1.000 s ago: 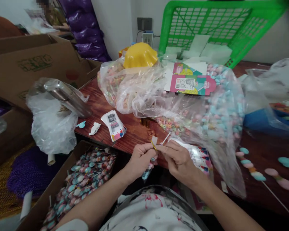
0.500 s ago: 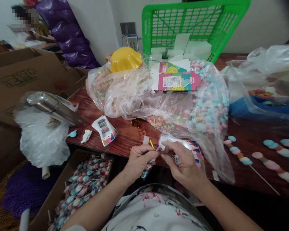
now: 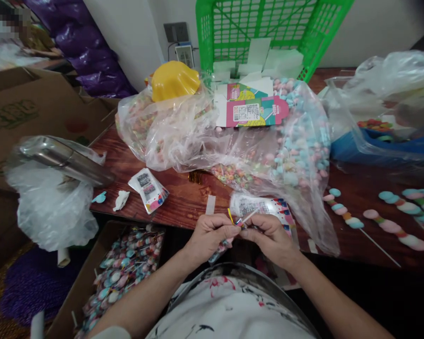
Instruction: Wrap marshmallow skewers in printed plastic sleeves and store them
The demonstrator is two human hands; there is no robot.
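The left hand point(image 3: 209, 239) has its grip clenched around a pastel candy stick in a clear plastic wrapper point(image 3: 216, 250), its wrapped candies hanging below the fingers. The right hand point(image 3: 271, 237) meets it with thumb and forefinger pinched closed at the wrapper's neck; the finest detail between the fingertips is too small to tell. A thin yellow tie point(image 3: 230, 216) pokes up beside the left fingers, and a slim white stick point(image 3: 249, 215) slants up by the right ones. All this is just over the near edge of the reddish-brown wooden desk point(image 3: 185, 200).

Behind the right hand lie silvery printed packets point(image 3: 256, 203); left of the hands sits a fanned stack of white printed cards point(image 3: 146, 189). Farther back, a large clear bag of pastel candies point(image 3: 302, 141) spreads across the desk. Unwrapped pink, blue and white candy skewers point(image 3: 392, 227) rest at the right. Below the desk, left of the hands, a brown cardboard box point(image 3: 69, 299) is heaped with wrapped candy sticks.
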